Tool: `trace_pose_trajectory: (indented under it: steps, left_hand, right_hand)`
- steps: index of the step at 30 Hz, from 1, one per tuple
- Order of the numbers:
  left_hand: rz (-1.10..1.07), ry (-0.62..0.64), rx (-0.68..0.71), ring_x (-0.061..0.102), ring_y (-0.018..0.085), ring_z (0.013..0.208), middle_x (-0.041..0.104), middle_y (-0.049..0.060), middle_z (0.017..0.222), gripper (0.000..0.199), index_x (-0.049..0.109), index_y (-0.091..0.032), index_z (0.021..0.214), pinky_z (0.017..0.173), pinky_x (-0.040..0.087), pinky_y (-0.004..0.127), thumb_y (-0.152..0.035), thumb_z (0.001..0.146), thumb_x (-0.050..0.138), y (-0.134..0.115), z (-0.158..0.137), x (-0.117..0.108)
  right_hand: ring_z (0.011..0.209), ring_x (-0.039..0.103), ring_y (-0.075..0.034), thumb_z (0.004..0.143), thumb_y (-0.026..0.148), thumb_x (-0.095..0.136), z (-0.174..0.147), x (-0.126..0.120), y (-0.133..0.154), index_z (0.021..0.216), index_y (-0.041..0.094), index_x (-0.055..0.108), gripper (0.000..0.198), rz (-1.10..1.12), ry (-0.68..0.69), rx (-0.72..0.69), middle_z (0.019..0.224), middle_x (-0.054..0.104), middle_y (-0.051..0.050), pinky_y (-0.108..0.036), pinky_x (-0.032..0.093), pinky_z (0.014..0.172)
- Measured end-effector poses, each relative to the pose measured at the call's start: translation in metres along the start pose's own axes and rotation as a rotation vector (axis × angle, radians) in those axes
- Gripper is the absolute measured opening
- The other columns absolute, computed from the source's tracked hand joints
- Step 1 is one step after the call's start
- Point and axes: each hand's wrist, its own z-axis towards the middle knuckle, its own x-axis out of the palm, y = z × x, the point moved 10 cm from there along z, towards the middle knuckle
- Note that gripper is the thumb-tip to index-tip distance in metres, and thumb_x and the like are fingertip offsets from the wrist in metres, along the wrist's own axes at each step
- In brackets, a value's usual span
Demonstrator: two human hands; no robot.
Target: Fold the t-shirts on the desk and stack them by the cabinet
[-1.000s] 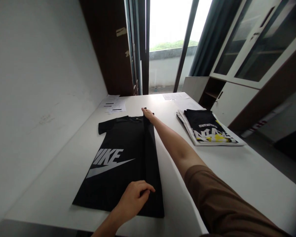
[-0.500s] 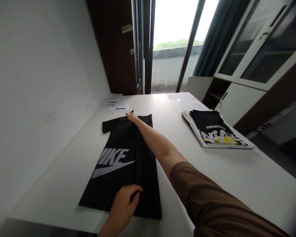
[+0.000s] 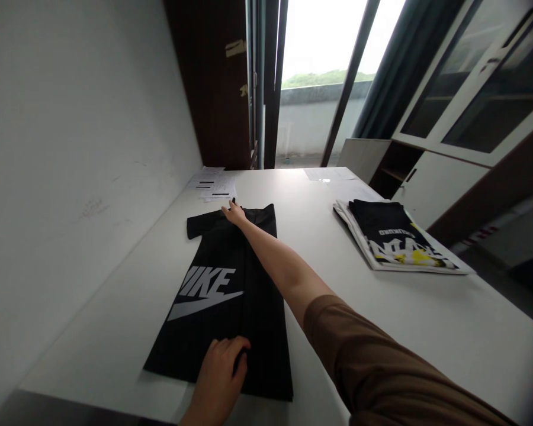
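Note:
A black T-shirt [image 3: 213, 260] with a large white logo lies flat on the white table [image 3: 324, 248], its right side folded over toward the middle. My left hand [image 3: 220, 370] rests at the near hem, fingers curled on the folded edge. With the arm stretched far across the shirt, my right hand [image 3: 234, 213] pinches the same fold at the collar end. A brown sleeve covers my right upper arm.
A stack of folded shirts [image 3: 395, 239], black with white and yellow print on top, lies at the right of the table. Loose papers [image 3: 213, 186] sit at the far left corner, another sheet [image 3: 324, 173] at the far edge. A white wall runs along the left; a cabinet [image 3: 426, 183] stands to the right.
Both hands have carried the folded edge of the shirt leftward, widening the folded flap. The right hand went from the collar's right side to its middle.

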Motion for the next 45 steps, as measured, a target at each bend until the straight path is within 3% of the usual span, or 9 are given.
trace_pose_trajectory:
  steps: [7,13,16,20,23,26,29,32,45]
  left_hand:
    - [0.106,-0.055,0.000,0.068,0.024,0.099,0.075,0.005,0.111,0.038,0.066,-0.024,0.125,0.091,0.045,0.042,-0.011,0.098,0.042,0.006,0.000,-0.001]
    - [0.165,-0.116,0.048,0.069,0.023,0.099,0.075,0.005,0.114,0.046,0.064,-0.023,0.131,0.089,0.046,0.041,-0.005,0.094,0.043,0.013,-0.001,0.002]
    - [0.197,-0.168,0.082,0.068,0.023,0.098,0.074,0.006,0.112,0.043,0.066,-0.023,0.126,0.088,0.048,0.041,-0.005,0.093,0.045,0.011,-0.003,-0.001]
    - [0.237,-0.232,0.098,0.064,0.025,0.094,0.069,0.007,0.106,0.034,0.068,-0.024,0.120,0.085,0.050,0.044,-0.013,0.096,0.047,-0.006,0.000,-0.010]
    - [0.185,-0.162,0.223,0.061,0.026,0.109,0.066,0.007,0.121,0.033,0.066,-0.027,0.124,0.097,0.049,0.046,-0.017,0.095,0.054,-0.035,0.009,-0.001]
    - [0.186,-0.009,0.417,0.043,0.029,0.141,0.048,0.004,0.154,0.045,0.055,-0.031,0.141,0.118,0.035,0.051,-0.032,0.096,0.061,-0.063,0.022,0.023]
    - [0.235,0.136,0.506,0.020,0.031,0.155,0.020,0.004,0.170,0.065,0.033,-0.032,0.158,0.125,0.020,0.058,-0.045,0.099,0.056,-0.070,0.036,0.046]
    - [0.268,0.235,0.503,0.010,0.032,0.157,0.006,0.004,0.172,0.072,0.021,-0.033,0.163,0.125,0.014,0.061,-0.046,0.100,0.054,-0.066,0.047,0.059]
    - [0.196,0.295,0.570,0.005,0.032,0.158,0.005,0.007,0.171,0.072,0.019,-0.030,0.163,0.125,0.009,0.064,-0.052,0.102,0.048,-0.092,0.060,0.064]
  right_hand:
    - [0.152,0.028,-0.025,0.098,0.054,0.055,-0.006,0.004,0.006,0.158,0.019,0.039,0.071,0.140,-0.033,-0.096,0.165,0.030,-0.008,-0.035,0.026,0.123]
    - [0.129,0.058,-0.020,0.101,0.039,0.051,-0.028,0.002,0.017,0.130,0.028,0.070,0.035,0.150,0.050,-0.332,0.134,0.067,0.000,-0.029,0.041,0.111]
    - [0.120,0.061,-0.021,0.103,0.031,0.046,-0.042,-0.028,-0.016,0.115,0.027,0.075,0.032,-0.048,-0.083,-0.251,0.125,0.071,-0.002,-0.030,0.044,0.105]
    - [0.122,0.057,-0.026,0.105,0.031,0.039,-0.059,-0.070,-0.077,0.121,0.024,0.071,0.037,-0.318,-0.222,-0.071,0.130,0.066,-0.009,-0.036,0.043,0.105]
    - [0.135,0.047,-0.027,0.104,0.033,0.040,-0.062,-0.074,-0.111,0.136,0.022,0.062,0.041,-0.455,-0.167,-0.040,0.146,0.055,-0.012,-0.039,0.036,0.112]
    - [0.151,0.026,-0.029,0.103,0.048,0.043,-0.051,-0.061,-0.139,0.153,0.023,0.046,0.055,-0.539,-0.033,-0.015,0.163,0.034,-0.012,-0.044,0.022,0.121]
    - [0.155,0.012,-0.030,0.102,0.062,0.036,-0.031,-0.051,-0.165,0.160,0.025,0.034,0.069,-0.561,0.083,0.047,0.169,0.020,-0.011,-0.050,0.012,0.123]
    - [0.156,0.006,-0.031,0.101,0.068,0.030,-0.013,-0.051,-0.181,0.162,0.026,0.030,0.074,-0.568,0.110,0.072,0.170,0.014,-0.012,-0.053,0.008,0.123]
    - [0.156,0.006,-0.032,0.101,0.069,0.028,-0.006,-0.084,-0.209,0.162,0.026,0.030,0.074,-0.590,0.058,0.119,0.170,0.013,-0.014,-0.057,0.008,0.122]
